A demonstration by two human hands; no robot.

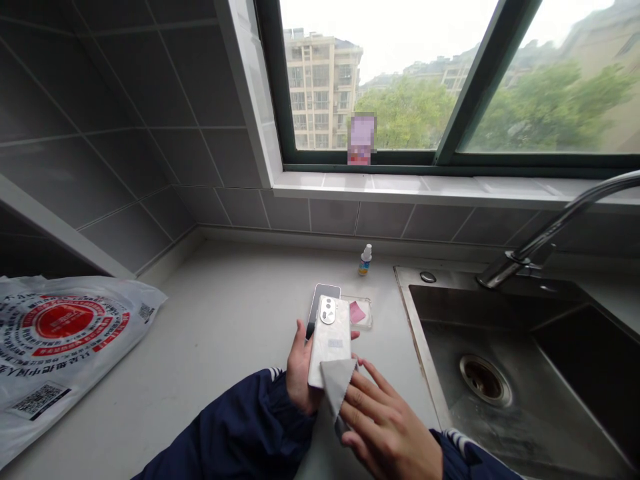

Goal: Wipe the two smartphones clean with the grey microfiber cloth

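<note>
My left hand point(301, 365) is shut on a white smartphone point(330, 340), holding it by its edges with the back and round camera module facing up. My right hand point(386, 427) presses a grey cleaning cloth point(338, 385) against the phone's lower end. Behind the phone, a dark flat device point(320, 300), perhaps another phone, lies partly hidden. Next to it is a clear phone case point(364, 311) with a pink slip point(357, 312) in it. A small dropper bottle point(365, 261) stands farther back near the wall.
A white plastic bag with red print point(60, 347) lies on the left of the pale countertop point(225, 320). A steel sink point(480, 373) with a curved faucet point(560, 227) is set to the right. Tiled wall and a window sill point(400, 188) run behind.
</note>
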